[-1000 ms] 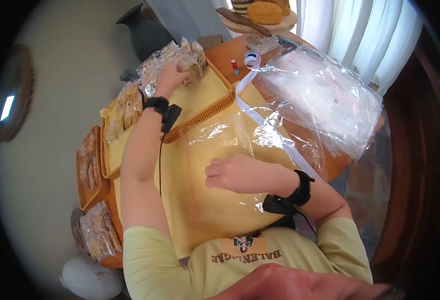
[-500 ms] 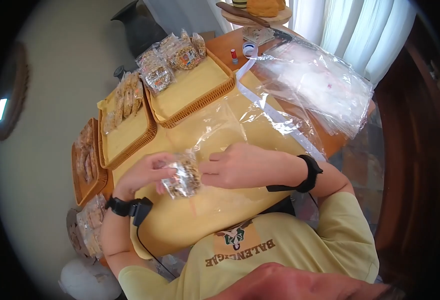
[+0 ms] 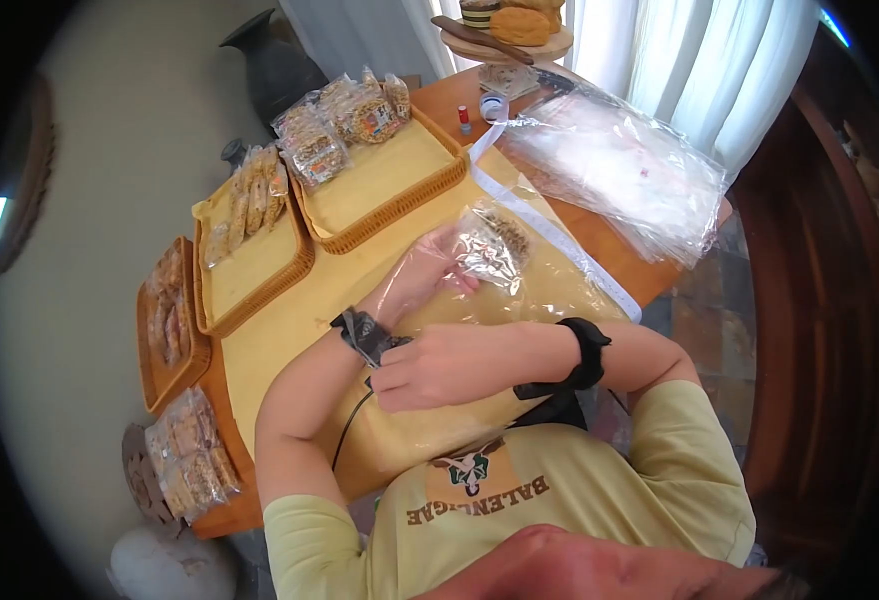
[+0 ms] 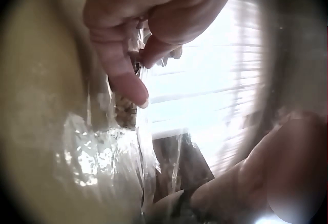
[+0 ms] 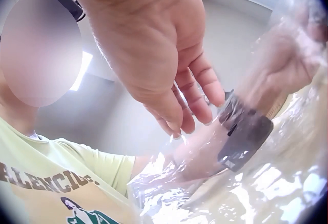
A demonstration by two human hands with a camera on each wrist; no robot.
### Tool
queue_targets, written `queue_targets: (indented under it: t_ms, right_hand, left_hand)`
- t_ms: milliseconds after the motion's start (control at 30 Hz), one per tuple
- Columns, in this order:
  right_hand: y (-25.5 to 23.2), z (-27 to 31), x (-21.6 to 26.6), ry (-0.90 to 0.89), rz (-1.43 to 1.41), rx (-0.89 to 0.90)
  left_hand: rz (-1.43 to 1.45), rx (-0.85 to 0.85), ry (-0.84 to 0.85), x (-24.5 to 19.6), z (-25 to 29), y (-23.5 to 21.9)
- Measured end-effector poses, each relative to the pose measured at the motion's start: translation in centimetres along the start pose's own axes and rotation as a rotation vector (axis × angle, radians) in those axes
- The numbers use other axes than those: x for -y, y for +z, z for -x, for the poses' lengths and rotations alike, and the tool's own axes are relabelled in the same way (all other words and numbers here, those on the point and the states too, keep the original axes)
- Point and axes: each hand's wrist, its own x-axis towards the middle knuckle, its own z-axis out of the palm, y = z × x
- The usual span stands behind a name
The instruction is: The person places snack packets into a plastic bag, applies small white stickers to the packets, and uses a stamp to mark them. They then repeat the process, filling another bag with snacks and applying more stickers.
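Snack packet (image 3: 505,238), probably light, slick and brittle, is best held by its edges; left fingers (image 4: 125,83) pinch it, right fingers (image 5: 206,80) pinch the clear bag (image 5: 266,183).

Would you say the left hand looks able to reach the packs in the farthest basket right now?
Probably not directly: the left hand is inside the clear bag, holding another snack pack, and would likely need withdrawing first.
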Motion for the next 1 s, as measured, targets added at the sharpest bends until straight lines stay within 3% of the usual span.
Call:
queue_targets:
  t_ms: [133, 233, 267, 333, 367, 433, 467, 533, 567, 633, 667, 733, 833, 1000]
  right_hand:
    - [0.1, 0.2, -0.9, 0.024, -0.073, -0.079]
    - [0.2, 0.8, -2.3, 0.053, -0.127, -0.126]
    - [0.3, 1.1, -2.7, 0.064, -0.169, -0.179]
    - [0.9, 1.4, -3.4, 0.093, -0.219, -0.221]
    - [1.0, 1.4, -3.7, 0.114, -0.266, -0.255]
    - [0.7, 1.2, -3.7, 0.084, -0.277, -0.268]
    - [0.5, 1.2, -3.7, 0.060, -0.281, -0.282]
    - [0.9, 1.5, -3.8, 0.061, -0.308, -0.304]
    - [1.1, 1.6, -3.9, 0.058, -0.332, -0.325]
    - [1.0, 1.7, -3.9, 0.029, -0.286, -0.341]
    - [0.9, 1.8, -3.9, -0.008, -0.244, -0.353]
    - [0.9, 1.8, -3.8, -0.008, -0.241, -0.337]
    - [1.0, 1.7, -3.5, 0.014, -0.244, -0.294]
    - [1.4, 1.9, -3.2, 0.042, -0.221, -0.281]
  left_hand:
    - [0.099, -0.120, 0.121, 1.0, -1.8, 1.5]
    - [0.062, 0.001, 0.186, 1.2, -1.7, 1.7]
    - [0.061, 0.006, 0.177, 0.9, -1.3, 1.7]
    - [-0.132, -0.026, -0.096, -0.2, -0.1, 1.4]
    - [-0.130, -0.030, -0.099, -0.2, -0.2, 0.7]
    - [-0.762, 0.169, 0.253, -0.4, -0.9, -0.5]
    - [-0.762, 0.169, 0.251, -0.3, -0.7, -0.6]
    - [-0.789, 0.201, 0.537, -0.4, -0.3, -0.2]
    - [-0.785, 0.209, 0.535, -0.6, -0.3, 0.5]
    - [-0.287, -0.079, -0.044, -1.1, -0.5, 1.9]
    - [-0.287, -0.073, -0.049, -1.3, -0.4, 1.6]
    - [-1.547, 0.234, 0.721, -1.7, 0.2, 0.4]
    - [-1.685, 0.252, 0.609, -1.9, -0.9, 0.7]
    - [-1.539, 0.234, 0.692, -0.1, -4.8, 0.3]
